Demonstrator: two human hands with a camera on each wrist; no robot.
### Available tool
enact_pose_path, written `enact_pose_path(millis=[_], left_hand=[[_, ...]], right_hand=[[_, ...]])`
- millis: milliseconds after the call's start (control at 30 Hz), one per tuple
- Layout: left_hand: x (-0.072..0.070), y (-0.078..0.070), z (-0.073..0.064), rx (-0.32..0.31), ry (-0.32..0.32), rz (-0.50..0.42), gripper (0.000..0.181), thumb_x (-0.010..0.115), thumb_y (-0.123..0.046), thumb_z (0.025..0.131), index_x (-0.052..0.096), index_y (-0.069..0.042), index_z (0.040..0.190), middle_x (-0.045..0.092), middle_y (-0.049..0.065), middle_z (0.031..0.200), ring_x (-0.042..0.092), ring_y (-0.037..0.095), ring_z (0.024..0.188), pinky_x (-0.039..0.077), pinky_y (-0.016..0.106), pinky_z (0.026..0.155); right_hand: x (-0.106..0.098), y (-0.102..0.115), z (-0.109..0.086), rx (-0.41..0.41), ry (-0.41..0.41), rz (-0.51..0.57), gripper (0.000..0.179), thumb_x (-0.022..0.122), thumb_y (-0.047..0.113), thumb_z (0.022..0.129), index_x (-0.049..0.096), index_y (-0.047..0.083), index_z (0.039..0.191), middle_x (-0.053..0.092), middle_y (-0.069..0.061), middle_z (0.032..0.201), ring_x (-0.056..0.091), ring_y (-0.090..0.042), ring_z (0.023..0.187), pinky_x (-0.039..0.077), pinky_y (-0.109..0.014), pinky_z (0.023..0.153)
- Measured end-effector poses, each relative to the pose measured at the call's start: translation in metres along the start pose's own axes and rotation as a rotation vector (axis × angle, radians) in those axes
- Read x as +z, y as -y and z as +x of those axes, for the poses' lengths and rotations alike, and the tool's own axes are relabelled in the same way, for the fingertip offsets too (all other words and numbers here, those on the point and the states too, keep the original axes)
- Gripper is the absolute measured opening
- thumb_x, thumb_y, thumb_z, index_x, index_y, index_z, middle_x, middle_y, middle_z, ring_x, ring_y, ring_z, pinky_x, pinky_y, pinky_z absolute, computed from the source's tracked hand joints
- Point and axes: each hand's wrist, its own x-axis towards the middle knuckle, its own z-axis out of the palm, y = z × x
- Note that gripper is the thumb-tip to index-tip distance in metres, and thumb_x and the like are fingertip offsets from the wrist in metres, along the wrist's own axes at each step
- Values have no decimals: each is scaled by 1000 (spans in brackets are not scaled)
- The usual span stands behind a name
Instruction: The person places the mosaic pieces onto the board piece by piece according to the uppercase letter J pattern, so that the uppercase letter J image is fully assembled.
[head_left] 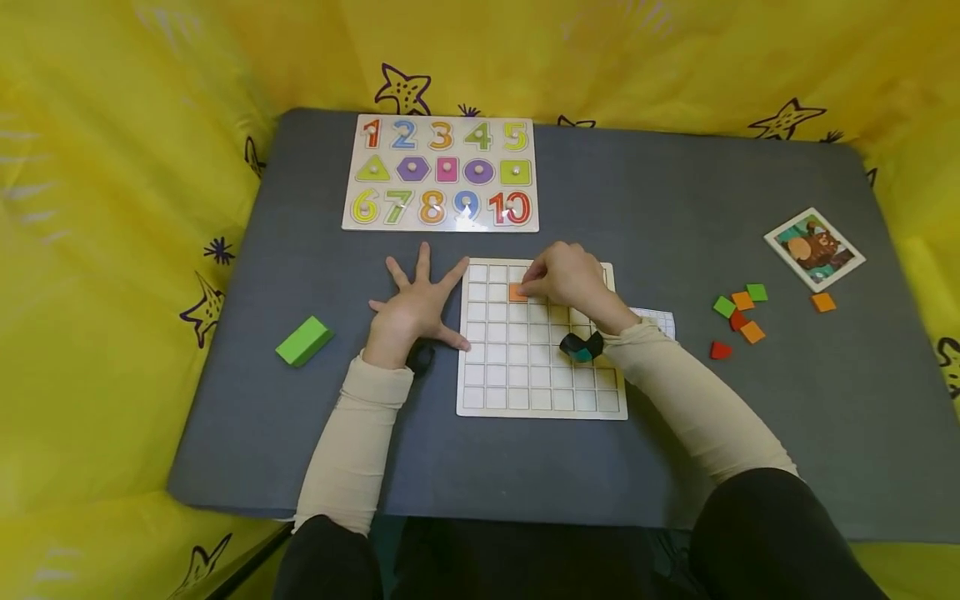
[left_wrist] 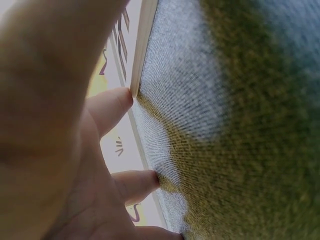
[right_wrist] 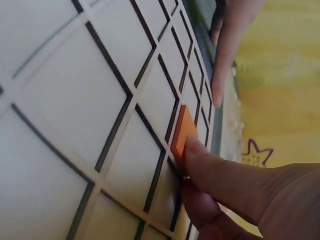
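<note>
A wooden grid board [head_left: 528, 354] with square recesses lies in the middle of the table. My right hand [head_left: 567, 275] reaches over its far part and pinches an orange square tile [head_left: 517, 292] between thumb and fingers. In the right wrist view the orange tile [right_wrist: 184, 131] sits slightly tilted at a recess, the thumb [right_wrist: 200, 157] on its face. My left hand [head_left: 414, 310] is spread on the table, its thumb and index fingertip touching the board's left edge. In the left wrist view its fingers [left_wrist: 135, 186] are straight against the cloth.
A number-and-shape puzzle board [head_left: 441, 173] lies behind the grid. To the left is a green block [head_left: 304, 341]. Several loose tiles, including an orange one [head_left: 752, 332], and a bear picture puzzle [head_left: 815, 250] lie right. A gridded paper [head_left: 660, 320] sticks out beside the board.
</note>
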Motion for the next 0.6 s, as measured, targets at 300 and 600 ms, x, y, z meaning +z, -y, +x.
enact_pose_path(millis=[300,600], left_hand=[[-1,2,2,-7,1,-8,134,93,-49,70,-1,-43,166,-33,12,170,-33,60,148,12,95,101],[2,1,-2,0,5,4,134,92,-49,71,-2,-42,166,-33,13,170,-33,60,148,13,95,101]], right_hand=[[-7,-12,-17,-93,-122,-27,19,79,37,91,85,20,96,83,-3,100,68,-26,88,34,-45,81],[-39,-95,-54,-105,-214,-98,21,82,30,89,85,12,99,81,-16,99,67,-36,82,29,-42,70]])
